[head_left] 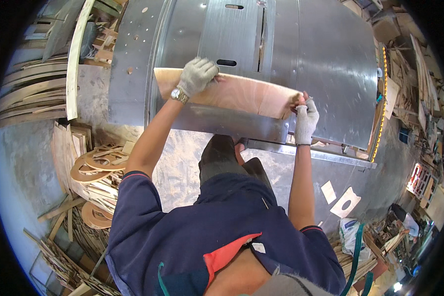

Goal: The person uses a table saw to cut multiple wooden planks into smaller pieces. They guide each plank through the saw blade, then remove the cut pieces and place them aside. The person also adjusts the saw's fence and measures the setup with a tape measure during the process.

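My left hand [197,76], in a grey glove with a watch at the wrist, grips the upper edge of a pale plywood board [244,101] toward its left part. My right hand [305,118], also gloved with bare fingertips showing, holds the board at its right end. The board lies across the near part of a steel machine table [335,59], tilting down slightly to the right, with a curved upper edge. Beyond it are slots and a long narrow opening in the table.
Stacked wood strips [29,93] and ring-shaped offcuts [96,165] fill the left side. Two pale cut pieces [338,207] lie on the floor at right, near a white sack [352,237]. More scrap wood lines the far right beside a yellow chain-like strip [382,108] along the table edge.
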A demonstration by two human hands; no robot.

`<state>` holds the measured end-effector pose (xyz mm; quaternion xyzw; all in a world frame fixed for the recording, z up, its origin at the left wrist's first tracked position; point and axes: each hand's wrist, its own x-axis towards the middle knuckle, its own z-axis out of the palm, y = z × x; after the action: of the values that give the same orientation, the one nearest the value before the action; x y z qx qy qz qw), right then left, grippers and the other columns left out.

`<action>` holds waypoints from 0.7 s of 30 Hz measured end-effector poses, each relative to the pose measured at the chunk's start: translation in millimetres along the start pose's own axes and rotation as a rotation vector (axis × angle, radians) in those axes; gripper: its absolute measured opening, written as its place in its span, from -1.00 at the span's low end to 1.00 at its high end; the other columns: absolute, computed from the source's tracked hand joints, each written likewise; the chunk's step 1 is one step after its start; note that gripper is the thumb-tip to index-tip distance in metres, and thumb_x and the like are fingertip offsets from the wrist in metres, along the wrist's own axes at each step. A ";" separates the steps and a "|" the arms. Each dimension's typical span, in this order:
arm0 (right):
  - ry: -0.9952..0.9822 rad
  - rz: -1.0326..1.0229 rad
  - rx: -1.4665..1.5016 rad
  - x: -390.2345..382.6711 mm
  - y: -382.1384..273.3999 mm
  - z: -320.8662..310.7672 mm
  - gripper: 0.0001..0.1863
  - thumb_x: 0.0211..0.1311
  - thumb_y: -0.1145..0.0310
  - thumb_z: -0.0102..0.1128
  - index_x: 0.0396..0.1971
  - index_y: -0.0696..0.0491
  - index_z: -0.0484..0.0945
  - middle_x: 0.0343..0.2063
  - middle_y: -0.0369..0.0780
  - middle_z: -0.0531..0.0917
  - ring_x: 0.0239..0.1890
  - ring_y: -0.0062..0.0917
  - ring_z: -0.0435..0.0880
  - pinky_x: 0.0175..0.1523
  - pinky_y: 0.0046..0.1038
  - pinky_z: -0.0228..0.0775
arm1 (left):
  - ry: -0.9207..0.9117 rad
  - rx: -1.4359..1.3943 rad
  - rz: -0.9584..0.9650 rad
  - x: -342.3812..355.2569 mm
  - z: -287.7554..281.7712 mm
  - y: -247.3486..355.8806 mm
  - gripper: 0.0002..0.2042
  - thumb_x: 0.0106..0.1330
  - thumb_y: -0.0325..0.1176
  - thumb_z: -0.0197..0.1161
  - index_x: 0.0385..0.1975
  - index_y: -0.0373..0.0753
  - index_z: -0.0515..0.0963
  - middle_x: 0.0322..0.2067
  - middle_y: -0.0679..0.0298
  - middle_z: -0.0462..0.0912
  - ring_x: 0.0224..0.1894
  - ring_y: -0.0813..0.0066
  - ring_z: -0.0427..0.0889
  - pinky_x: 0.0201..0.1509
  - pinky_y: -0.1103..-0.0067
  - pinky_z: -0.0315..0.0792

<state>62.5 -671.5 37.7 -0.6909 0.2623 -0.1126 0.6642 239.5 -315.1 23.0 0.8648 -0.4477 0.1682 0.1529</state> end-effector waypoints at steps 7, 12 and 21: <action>-0.136 -0.266 -1.083 -20.9 35.8 -16.3 -0.13 0.03 0.19 0.57 0.36 0.10 0.40 0.03 -0.05 0.64 0.04 -0.20 0.68 0.09 -0.18 0.53 | 0.019 -0.045 -0.344 -36.2 25.3 48.1 -0.23 0.04 0.05 0.53 0.28 -0.13 0.50 0.24 0.16 0.57 0.27 0.10 0.52 0.35 0.16 0.34; -0.433 -0.251 -1.295 -32.3 69.4 -27.6 -0.07 0.04 -0.05 0.51 0.40 0.00 0.38 0.52 -0.03 0.22 0.60 -0.12 0.03 0.61 0.01 -0.19 | -0.165 -0.108 -0.380 -109.7 30.2 103.1 -0.19 0.11 0.08 0.47 0.37 -0.11 0.41 0.38 0.08 0.43 0.43 0.02 0.38 0.47 0.10 0.24; -0.344 -0.363 -1.198 23.5 94.2 -6.0 -0.25 0.29 0.14 0.34 0.47 -0.12 0.32 0.51 -0.24 0.29 0.61 -0.29 0.06 0.64 -0.11 -0.27 | -0.145 0.003 -0.486 -94.4 66.7 54.6 -0.19 0.16 0.09 0.44 0.42 -0.03 0.36 0.45 0.10 0.33 0.51 0.05 0.25 0.53 0.13 0.16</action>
<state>59.2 -686.8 -58.3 -0.9833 0.0485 0.0550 0.1665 153.5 -304.7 -71.0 0.9572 -0.2361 0.0645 0.1548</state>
